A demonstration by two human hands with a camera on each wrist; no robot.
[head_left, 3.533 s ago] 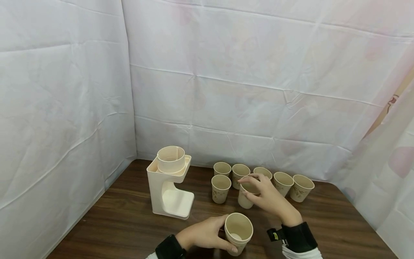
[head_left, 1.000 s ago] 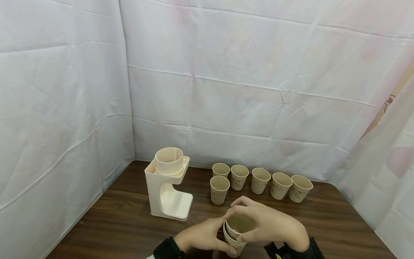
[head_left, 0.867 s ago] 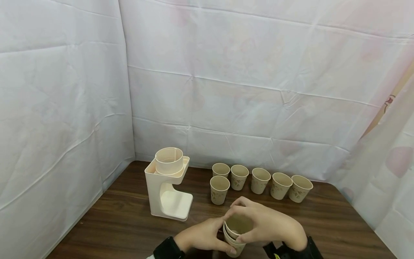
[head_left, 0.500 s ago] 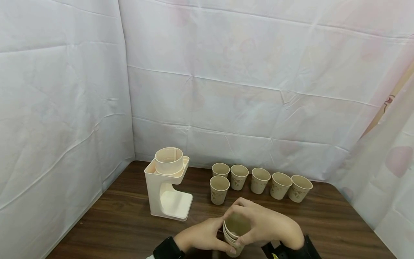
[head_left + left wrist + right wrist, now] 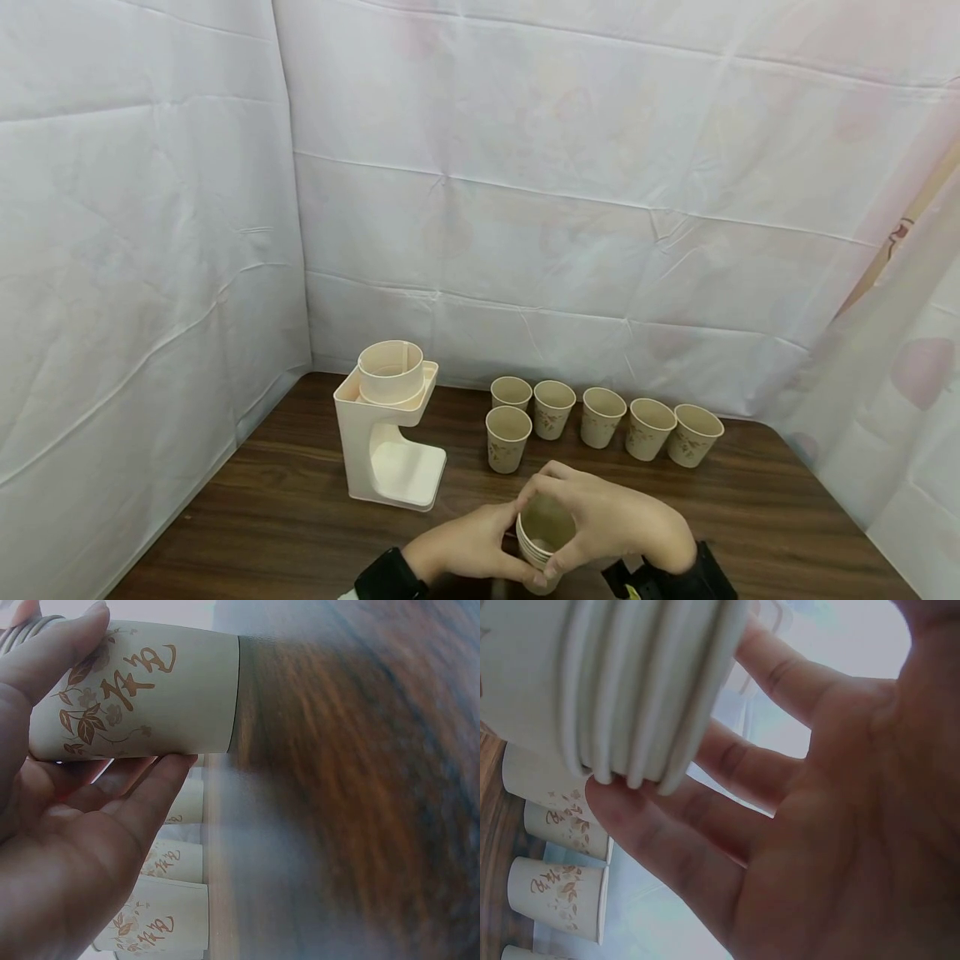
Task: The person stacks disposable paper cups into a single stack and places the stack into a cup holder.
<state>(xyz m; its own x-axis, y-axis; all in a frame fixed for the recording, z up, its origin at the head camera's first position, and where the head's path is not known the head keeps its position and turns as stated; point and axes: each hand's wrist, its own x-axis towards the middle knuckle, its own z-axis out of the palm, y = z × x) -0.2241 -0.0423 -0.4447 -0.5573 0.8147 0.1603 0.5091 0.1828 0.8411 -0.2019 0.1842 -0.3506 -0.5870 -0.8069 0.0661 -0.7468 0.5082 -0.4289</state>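
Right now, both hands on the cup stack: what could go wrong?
1. The left hand and right hand both grip the cup stack; squeezing too hard could dent it.
2. The front cup stands just ahead of the back-left cup, so a careless reach might knock both over.

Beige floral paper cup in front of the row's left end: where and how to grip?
Probably pinch the beige floral paper cup by its outer walls, left and right, just below the rim, from the near side. It stands upright, widens toward the rim, and another beige cup stands close behind.
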